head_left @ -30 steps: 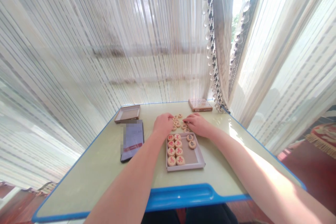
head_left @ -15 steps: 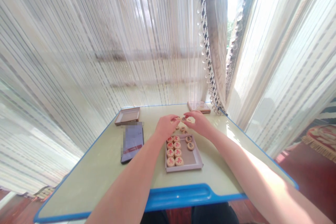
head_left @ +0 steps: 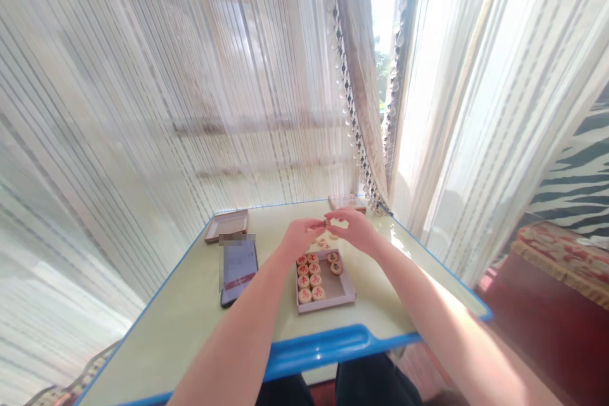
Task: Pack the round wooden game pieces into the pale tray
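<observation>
The chess piece, round and pale with a dark mark too small to read, is at twelve o'clock from the shallow tray, where red-marked pieces lie toward nine o'clock and two dark-marked pieces toward one o'clock. The left hand pinches it by the fingertips; the right hand curves thumb and forefinger beside it, but whether they grip, one cannot tell.

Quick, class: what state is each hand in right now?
Left hand: fingertips at a dark-marked round piece; whether it grips cannot be told.
Right hand: thumb and fingers curved apart by the same piece; grip cannot be told.
</observation>
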Demonstrator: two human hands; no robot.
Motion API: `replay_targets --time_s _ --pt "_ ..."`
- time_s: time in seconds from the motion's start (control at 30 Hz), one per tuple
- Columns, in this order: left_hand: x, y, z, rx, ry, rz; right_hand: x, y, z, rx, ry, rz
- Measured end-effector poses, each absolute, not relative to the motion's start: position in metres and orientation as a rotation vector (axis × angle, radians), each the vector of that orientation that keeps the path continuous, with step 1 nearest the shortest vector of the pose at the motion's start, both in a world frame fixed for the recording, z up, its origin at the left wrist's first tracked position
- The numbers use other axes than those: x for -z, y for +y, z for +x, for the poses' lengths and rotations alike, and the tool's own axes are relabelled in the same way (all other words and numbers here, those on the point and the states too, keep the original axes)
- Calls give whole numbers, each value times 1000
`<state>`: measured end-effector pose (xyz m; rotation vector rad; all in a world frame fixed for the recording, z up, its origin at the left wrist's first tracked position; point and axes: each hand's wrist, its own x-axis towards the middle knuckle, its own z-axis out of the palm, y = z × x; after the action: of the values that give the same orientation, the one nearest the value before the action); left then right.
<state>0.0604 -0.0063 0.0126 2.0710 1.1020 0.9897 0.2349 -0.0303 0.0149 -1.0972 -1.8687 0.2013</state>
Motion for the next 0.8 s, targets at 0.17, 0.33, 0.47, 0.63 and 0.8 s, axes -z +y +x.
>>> replay_targets --time_s 0.17,0.33,0.47,0.63,0.8 --pt "-13 -7 60 -935 1027 2094 -19 -37 234 -239 -1845 -1195" --pt "-13 -7 62 -856 918 2086 -4 -50 236 -262 -1760 -1128" --pt "-15 -11 64 -778 907 2182 11 -58 238 -274 -1690 -1138" --pt "-16 -13 65 -780 1025 2342 14 -58 239 -282 -1745 -1194" --pt "-16 -9 62 -644 1049 2411 19 -56 241 -282 -1829 -1226"
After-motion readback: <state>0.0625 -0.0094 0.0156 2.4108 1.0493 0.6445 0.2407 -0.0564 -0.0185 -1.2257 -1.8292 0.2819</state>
